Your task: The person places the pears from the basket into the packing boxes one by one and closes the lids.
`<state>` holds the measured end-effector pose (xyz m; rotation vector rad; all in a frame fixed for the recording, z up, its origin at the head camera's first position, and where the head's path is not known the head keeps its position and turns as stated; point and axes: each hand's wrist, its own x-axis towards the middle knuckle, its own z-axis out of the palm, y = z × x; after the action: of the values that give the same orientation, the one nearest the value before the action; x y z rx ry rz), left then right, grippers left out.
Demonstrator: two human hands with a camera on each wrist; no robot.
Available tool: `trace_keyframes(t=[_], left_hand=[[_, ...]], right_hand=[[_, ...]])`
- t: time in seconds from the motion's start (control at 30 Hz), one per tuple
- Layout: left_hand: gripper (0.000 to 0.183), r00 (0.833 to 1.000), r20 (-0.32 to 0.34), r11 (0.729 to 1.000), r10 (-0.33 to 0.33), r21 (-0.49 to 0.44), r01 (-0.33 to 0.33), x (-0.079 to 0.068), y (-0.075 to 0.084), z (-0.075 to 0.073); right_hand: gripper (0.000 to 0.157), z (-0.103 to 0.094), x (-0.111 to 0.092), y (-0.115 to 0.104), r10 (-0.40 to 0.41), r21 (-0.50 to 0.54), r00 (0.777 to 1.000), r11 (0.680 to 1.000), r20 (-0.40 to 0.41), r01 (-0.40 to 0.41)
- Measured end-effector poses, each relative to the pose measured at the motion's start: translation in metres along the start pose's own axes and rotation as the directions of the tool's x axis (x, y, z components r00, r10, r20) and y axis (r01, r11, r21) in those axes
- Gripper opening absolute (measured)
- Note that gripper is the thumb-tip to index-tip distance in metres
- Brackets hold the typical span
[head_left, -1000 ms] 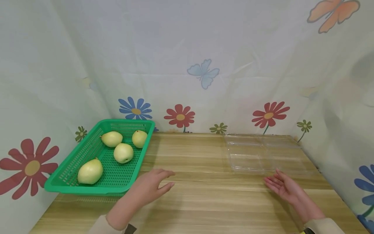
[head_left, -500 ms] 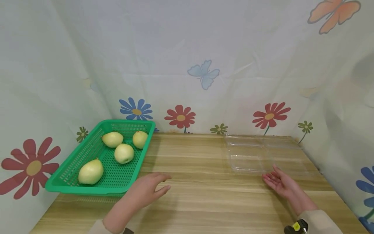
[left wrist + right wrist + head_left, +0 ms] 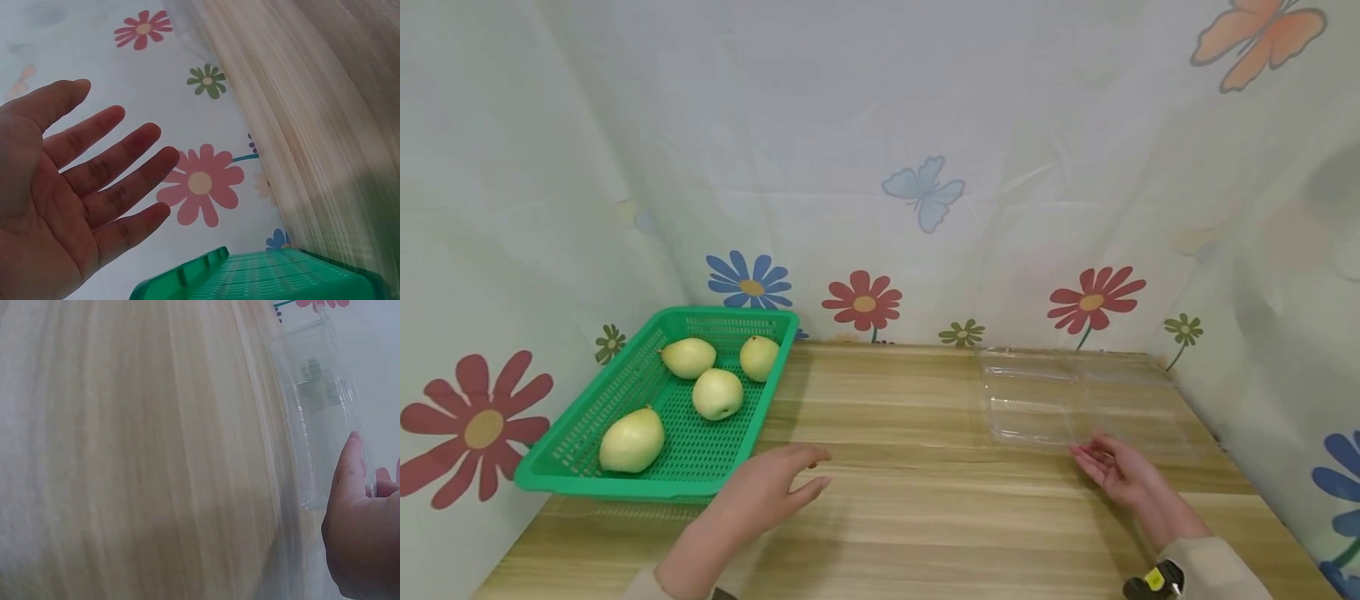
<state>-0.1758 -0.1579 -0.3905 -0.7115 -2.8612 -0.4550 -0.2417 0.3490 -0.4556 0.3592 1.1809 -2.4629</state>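
A green plastic basket (image 3: 758, 425) at the left holds several pale yellow-green pears, among them a pear (image 3: 632, 440) near its front and a round pear (image 3: 718, 394) in the middle. My left hand (image 3: 762, 492) hovers just right of the basket's front corner; in the left wrist view its fingers (image 3: 119, 169) are spread and nothing is in them. A clear plastic container (image 3: 1032, 407) with sections lies at the back right. My right hand (image 3: 1122, 477), palm turned inward and fingers relaxed, is in front of the container's near edge and holds nothing.
The wood-grain table (image 3: 910, 517) runs back to a white curtain (image 3: 820, 125) printed with flowers and butterflies, which also closes in both sides. A dark device with a yellow label (image 3: 1154, 579) is strapped at the right wrist.
Both hands have drifted slightly, the left toward the lower left and the right a little to the left. Pears, basket and container stay in place.
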Motion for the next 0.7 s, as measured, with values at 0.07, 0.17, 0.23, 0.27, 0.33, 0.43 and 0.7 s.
trace_keyframes(t=[0.07,0.17,0.23,0.27,0.33,0.43,0.7], left_hand=[[0.029,1.000,0.006,1.000,-0.019,-0.007,0.019,-0.0007,-0.0007,0.0003],[0.029,0.999,0.015,0.999,-0.034,-0.017,0.035,-0.0015,-0.0022,0.0004],[0.030,0.999,0.019,0.999,-0.041,-0.021,0.041,-0.0023,-0.0032,-0.0004],[0.030,0.999,0.022,0.999,-0.041,-0.023,0.042,-0.0027,-0.0037,-0.0007],[0.030,0.999,0.024,0.999,-0.044,-0.031,0.045,-0.0036,-0.0044,-0.0018],[0.030,0.998,0.025,0.998,-0.050,-0.039,0.051,-0.0045,-0.0051,-0.0028],[0.027,0.999,0.004,0.998,-0.054,-0.023,0.054,-0.0053,-0.0067,-0.0025]], right_hand=[[0.041,0.0014,-0.0003,0.0011,0.005,-0.001,1.000,1.000,0.011,-0.005],[0.043,0.0026,-0.0005,0.0026,0.006,-0.007,1.000,1.000,0.017,-0.005],[0.044,0.0029,-0.0005,0.0035,0.009,-0.011,1.000,1.000,0.014,-0.009],[0.044,0.0032,-0.0007,0.0039,0.011,-0.010,1.000,1.000,0.010,-0.011],[0.045,0.0039,-0.0013,0.0045,0.015,-0.010,1.000,1.000,0.004,-0.015],[0.044,0.0046,-0.0021,0.0051,0.019,0.006,1.000,1.000,0.006,-0.019],[0.043,0.0093,-0.0057,0.0079,0.010,-0.047,1.000,0.999,0.018,-0.009]])
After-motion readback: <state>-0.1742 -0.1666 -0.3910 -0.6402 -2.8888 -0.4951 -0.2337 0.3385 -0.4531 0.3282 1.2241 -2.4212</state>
